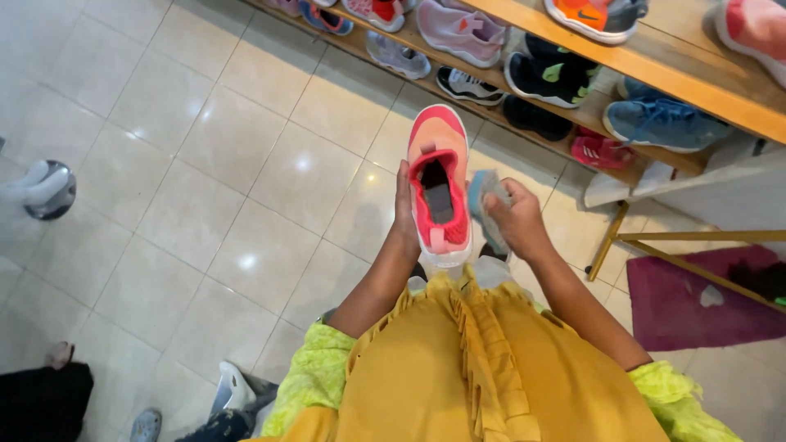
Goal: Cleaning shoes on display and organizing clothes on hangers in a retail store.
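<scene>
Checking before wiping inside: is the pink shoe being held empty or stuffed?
Empty, as far as shows: the pink shoe, held by the left hand, opens toward the camera, with only a dark insole inside.

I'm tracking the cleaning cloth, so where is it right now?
In the head view, the blue-grey cloth is bunched in the right hand, pressed against the right side of the pink shoe that the left hand holds.

The left hand [404, 214] holds a pink-and-red sneaker [439, 184] upright by its side; the right hand [514, 219] presses a grey-blue cloth [483, 196] against it, above wooden shoe shelves [655, 69].
</scene>
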